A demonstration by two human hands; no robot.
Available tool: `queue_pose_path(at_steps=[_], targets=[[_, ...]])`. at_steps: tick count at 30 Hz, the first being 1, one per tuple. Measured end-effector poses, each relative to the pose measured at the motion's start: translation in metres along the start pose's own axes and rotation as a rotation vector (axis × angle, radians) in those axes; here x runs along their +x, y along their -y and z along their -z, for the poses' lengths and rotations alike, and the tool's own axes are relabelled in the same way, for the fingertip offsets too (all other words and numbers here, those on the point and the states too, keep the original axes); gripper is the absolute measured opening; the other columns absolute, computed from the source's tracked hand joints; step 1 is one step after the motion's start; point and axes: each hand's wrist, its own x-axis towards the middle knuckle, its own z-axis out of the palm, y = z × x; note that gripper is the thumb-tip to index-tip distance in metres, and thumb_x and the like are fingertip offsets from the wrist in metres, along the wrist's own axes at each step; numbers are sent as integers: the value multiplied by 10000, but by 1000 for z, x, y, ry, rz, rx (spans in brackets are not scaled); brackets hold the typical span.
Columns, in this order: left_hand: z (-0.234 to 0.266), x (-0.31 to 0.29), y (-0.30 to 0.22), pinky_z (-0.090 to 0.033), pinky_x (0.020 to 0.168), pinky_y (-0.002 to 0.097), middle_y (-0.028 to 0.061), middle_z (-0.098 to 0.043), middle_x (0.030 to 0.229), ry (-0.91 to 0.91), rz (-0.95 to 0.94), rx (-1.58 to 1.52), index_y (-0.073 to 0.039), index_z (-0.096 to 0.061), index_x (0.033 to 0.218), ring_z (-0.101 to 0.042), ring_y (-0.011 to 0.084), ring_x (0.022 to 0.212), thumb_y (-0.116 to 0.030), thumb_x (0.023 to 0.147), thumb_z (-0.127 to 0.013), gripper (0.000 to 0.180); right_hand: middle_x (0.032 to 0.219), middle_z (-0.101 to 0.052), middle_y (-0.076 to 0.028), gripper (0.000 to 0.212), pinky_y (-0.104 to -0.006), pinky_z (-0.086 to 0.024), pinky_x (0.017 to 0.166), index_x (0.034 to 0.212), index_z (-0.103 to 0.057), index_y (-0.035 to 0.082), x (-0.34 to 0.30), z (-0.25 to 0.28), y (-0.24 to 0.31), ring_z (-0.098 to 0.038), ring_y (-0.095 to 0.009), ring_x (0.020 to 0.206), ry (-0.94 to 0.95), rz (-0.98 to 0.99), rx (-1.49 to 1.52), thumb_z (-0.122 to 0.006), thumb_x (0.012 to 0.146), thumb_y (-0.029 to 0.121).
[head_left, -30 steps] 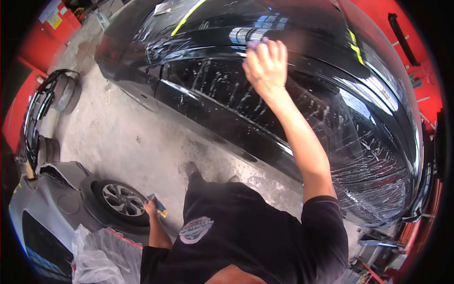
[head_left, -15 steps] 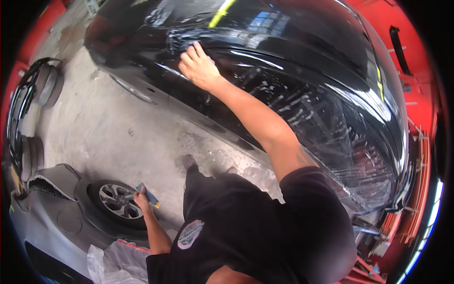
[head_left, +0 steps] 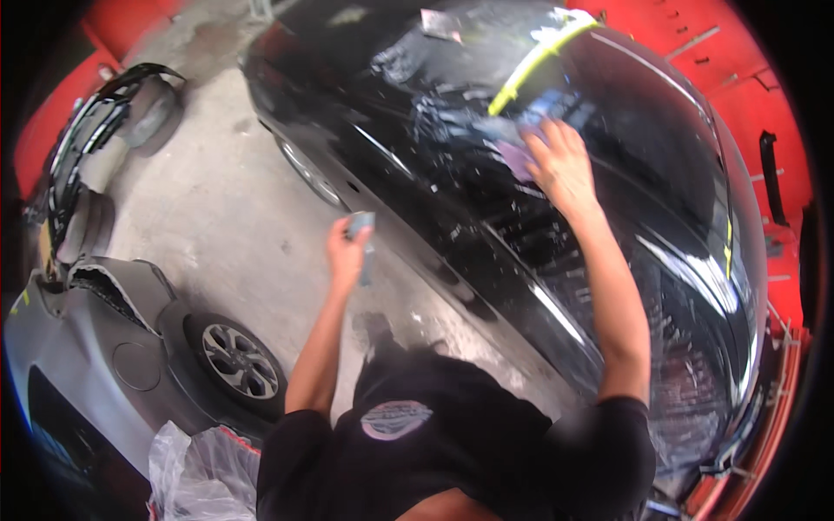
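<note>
My right hand [head_left: 560, 165] presses a thin purple sheet [head_left: 516, 161] against the glossy black car body [head_left: 643, 130], just below a strip of yellow tape [head_left: 539, 65]. Whether the sheet is cloth or abrasive paper I cannot tell. Whitish smears mark the black surface beside the fingers. My left hand [head_left: 346, 252] is raised over the floor near the car's side, its fingers closed on a flat blue-grey piece [head_left: 361, 227]. That piece is blurred, and its kind does not show.
A grey car body part [head_left: 130, 347] and a wheel [head_left: 239, 360] lie at the lower left, with crumpled clear plastic film [head_left: 195, 473] beside them. Tyres [head_left: 156, 113] stand at the far left. A small pale sheet [head_left: 441, 24] rests on the car.
My right hand has moved rightward across the car, and the purple sheet now shows under it. My left hand has risen from beside the wheel toward the car, still holding the blue-grey piece.
</note>
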Motion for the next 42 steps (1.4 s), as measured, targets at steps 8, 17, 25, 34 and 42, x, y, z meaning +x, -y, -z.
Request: queue_pose_path(at_steps=[8,17,25,34,42], targets=[[-166,68,-201,-548,1025,469,190,-685,1282,-79,-531,176,-50,-706,1393,-673,410,1206,-258,906,-894,563,1338,-660,-184,597,-524,-504,1097,1453,-667,95,-66,66,-79,-636,-407,1235,110,-155,92,-804,884,213],[-242,2,-194,-547,938,558,221,-575,1185,-144,-672,305,-42,-673,1373,-615,450,1119,-298,1006,-782,460,1304,-653,-199,642,-519,-489,1134,1507,-632,103,-61,66,-72,-628,-400,1252,151,-170,85,-800,902,237],[-221,66,-201,-550,923,566,222,-610,1195,-257,-584,344,-52,-704,1303,-634,460,1133,-281,1002,-781,386,1291,-650,-194,652,-506,-503,1097,1498,-634,81,-67,68,-71,-634,-384,1229,117,-101,82,-820,894,242],[-216,65,-193,-552,987,540,238,-640,1271,-259,-510,441,-51,-697,1345,-662,469,1160,-320,1014,-776,434,1248,-661,-181,604,-511,-521,1043,1453,-659,89,-70,67,-74,-643,-384,1211,77,-25,112,-839,895,231],[-235,-18,-227,-576,942,385,177,-760,1214,57,-218,-142,17,-612,1428,-740,251,1068,-262,948,-870,613,1256,-651,-176,494,-511,-567,996,1326,-737,114,-83,69,-84,-649,-380,1174,-191,-193,209,-825,840,99]])
